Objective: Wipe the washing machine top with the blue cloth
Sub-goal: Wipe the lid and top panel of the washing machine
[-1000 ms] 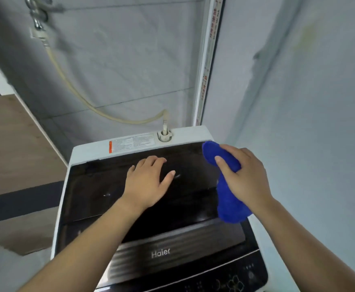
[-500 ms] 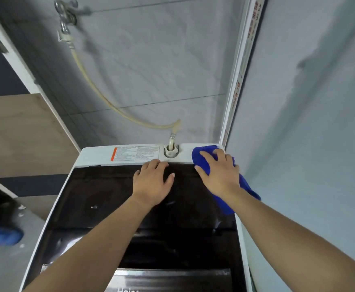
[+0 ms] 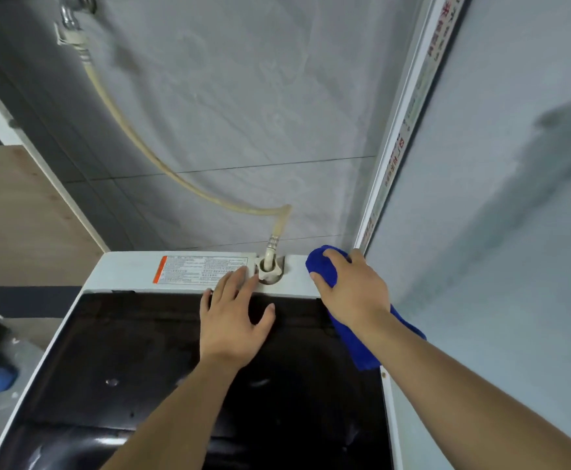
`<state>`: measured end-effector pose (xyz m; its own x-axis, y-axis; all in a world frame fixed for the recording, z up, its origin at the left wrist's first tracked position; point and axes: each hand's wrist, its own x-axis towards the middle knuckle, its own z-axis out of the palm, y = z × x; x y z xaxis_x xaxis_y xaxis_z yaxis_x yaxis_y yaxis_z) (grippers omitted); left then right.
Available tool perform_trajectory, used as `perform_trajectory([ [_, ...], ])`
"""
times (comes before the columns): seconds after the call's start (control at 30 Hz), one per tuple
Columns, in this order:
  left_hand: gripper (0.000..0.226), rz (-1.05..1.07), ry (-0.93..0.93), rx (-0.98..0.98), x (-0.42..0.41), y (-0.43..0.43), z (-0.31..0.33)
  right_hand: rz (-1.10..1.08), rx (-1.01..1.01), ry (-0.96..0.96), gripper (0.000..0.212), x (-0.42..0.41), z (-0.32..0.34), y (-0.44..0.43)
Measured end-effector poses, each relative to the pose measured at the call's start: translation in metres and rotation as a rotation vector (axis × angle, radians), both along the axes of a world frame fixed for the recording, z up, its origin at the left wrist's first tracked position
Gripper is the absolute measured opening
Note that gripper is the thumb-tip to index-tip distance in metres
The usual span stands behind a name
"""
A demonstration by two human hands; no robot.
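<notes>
The washing machine top [image 3: 128, 273] has a white rear strip and a dark glossy lid that fills the lower middle of the head view. My right hand [image 3: 351, 290] presses the blue cloth [image 3: 323, 268] onto the white strip at the back right corner; the cloth's tail hangs back under my wrist along the right edge. My left hand [image 3: 233, 320] lies flat with spread fingers on the lid's far edge, its fingertips reaching the warning label beside the water inlet.
A beige hose [image 3: 162, 164] runs from a wall tap [image 3: 70, 18] down to the inlet fitting [image 3: 268, 269] between my hands. A tiled wall stands behind, a pale wall close on the right. A wooden panel [image 3: 19, 215] is at the left.
My right hand slid the blue cloth from the lid's right side up to the back right corner of the white strip. My left hand crept toward the rear edge. The view moved closer.
</notes>
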<state>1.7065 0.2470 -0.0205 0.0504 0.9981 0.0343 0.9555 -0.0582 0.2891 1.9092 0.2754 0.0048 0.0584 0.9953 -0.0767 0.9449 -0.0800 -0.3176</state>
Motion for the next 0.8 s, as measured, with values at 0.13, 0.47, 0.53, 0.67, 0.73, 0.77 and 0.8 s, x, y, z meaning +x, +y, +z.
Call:
perform_trajectory([
  [0.13, 0.06, 0.008, -0.013, 0.015, 0.0, -0.001, -0.002, 0.027, -0.048, 0.005, 0.054, 0.011, 0.004, -0.025],
  [0.47, 0.064, 0.013, -0.005, 0.051, 0.0, 0.001, -0.005, -0.028, -0.001, -0.015, 0.05, 0.002, 0.001, -0.004],
  [0.53, 0.064, 0.017, -0.012, 0.051, -0.001, 0.001, -0.004, 0.049, 0.008, -0.053, 0.048, -0.001, 0.0, -0.026],
  [0.67, 0.062, 0.016, -0.008, 0.049, -0.001, 0.004, -0.006, 0.139, 0.03, -0.055, 0.046, 0.0, 0.0, -0.03],
  [0.73, 0.061, 0.011, -0.008, 0.054, -0.001, 0.004, -0.007, 0.14, 0.019, -0.042, 0.045, -0.003, 0.0, -0.012],
  [0.77, 0.061, 0.012, -0.01, 0.055, -0.001, 0.003, -0.006, 0.132, 0.026, -0.035, 0.044, -0.007, 0.001, -0.004],
  [0.8, 0.061, 0.015, -0.01, 0.055, -0.001, 0.003, -0.006, 0.124, 0.038, -0.03, 0.043, -0.01, 0.001, 0.002],
])
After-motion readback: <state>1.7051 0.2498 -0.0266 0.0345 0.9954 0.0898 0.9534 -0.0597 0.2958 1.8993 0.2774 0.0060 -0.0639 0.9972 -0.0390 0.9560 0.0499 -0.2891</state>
